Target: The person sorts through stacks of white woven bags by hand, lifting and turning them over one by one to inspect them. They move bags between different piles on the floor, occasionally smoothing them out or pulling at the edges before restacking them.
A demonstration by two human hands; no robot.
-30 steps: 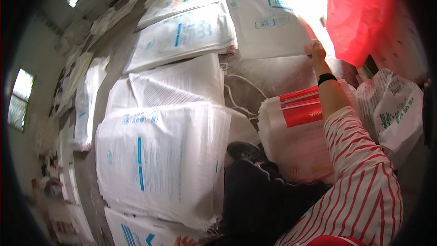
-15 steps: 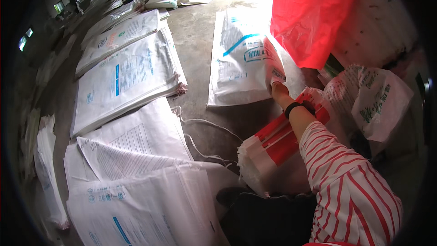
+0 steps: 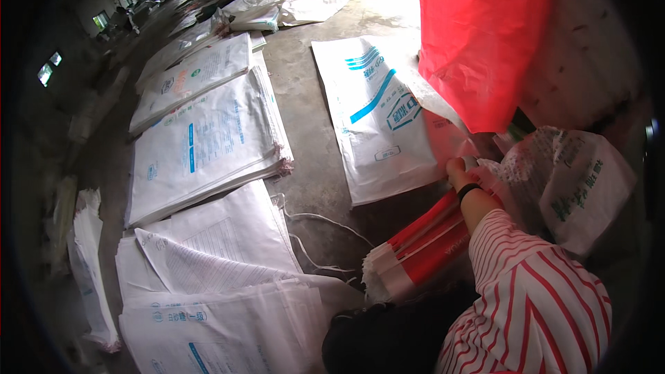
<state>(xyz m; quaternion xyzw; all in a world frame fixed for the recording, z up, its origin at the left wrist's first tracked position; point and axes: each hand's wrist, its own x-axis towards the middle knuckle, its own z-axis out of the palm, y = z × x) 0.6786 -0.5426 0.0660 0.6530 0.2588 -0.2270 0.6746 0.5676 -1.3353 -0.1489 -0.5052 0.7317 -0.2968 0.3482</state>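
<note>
Since the earlier frame the view swung: white sack (image 3: 384, 114) slid from 12 toward centre, and the right hand (image 3: 459, 166) came lower with it. Hand now sits at 3 o'clock, at the sack's right edge, under the red sheet (image 3: 481, 34); whether the fingers are pinched on anything, cannot tell. Red-and-white bundle (image 3: 422, 249) lies just below the wrist, at 5. Flat sack piles (image 3: 204, 145) run from 9 to 7 on the floor (image 3: 305, 125). Left hand out of view.
</note>
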